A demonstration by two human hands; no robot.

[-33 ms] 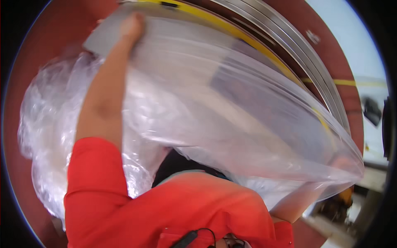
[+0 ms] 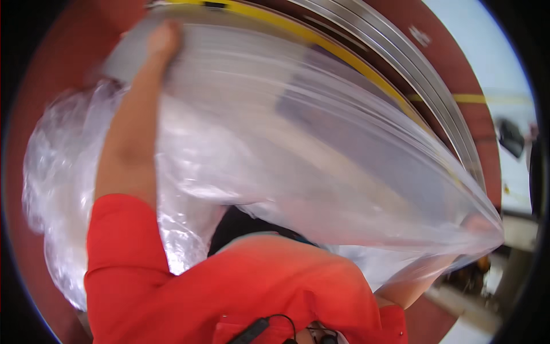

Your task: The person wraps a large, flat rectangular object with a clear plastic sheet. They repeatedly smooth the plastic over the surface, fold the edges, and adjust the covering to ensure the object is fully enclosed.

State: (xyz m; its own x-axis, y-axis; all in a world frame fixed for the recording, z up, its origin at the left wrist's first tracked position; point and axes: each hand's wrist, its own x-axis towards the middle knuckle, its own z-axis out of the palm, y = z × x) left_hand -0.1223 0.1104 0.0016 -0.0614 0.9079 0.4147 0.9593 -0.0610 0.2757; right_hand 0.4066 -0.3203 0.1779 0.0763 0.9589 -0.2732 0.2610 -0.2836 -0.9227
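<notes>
Red-brown flooring (image 2: 51, 74) fills the edges of the view, curved by the lens, and everything in the middle is plastic and sleeve. Closest to me is the person's orange-red top (image 2: 252, 286), with a dark cable and clip (image 2: 252, 329) at the chest. Just beyond it, on the person's left, lies a heap of crumpled clear plastic (image 2: 63, 189), glossy and bunched against the floor.

Across the centre stretches a large clear plastic sheet (image 2: 321, 155), pulled taut and blurred with movement, so the things behind it show only as smears. The person's left arm runs up from the orange sleeve with the forearm bare, and the left hand (image 2: 163, 40) is at the sheet's far upper corner, fingers closed on the plastic edge. The right hand (image 2: 478, 226) is low on the person's right, behind the sheet where the plastic gathers to a point; it seems to grip that corner, but through the film I cannot tell how the fingers sit.

Farther off, behind the sheet, a yellow line (image 2: 321, 43) curves over the floor, and beside it run bright metal rails (image 2: 401, 57). Past those is a pale floor area (image 2: 492, 69) with a second yellow stripe.
</notes>
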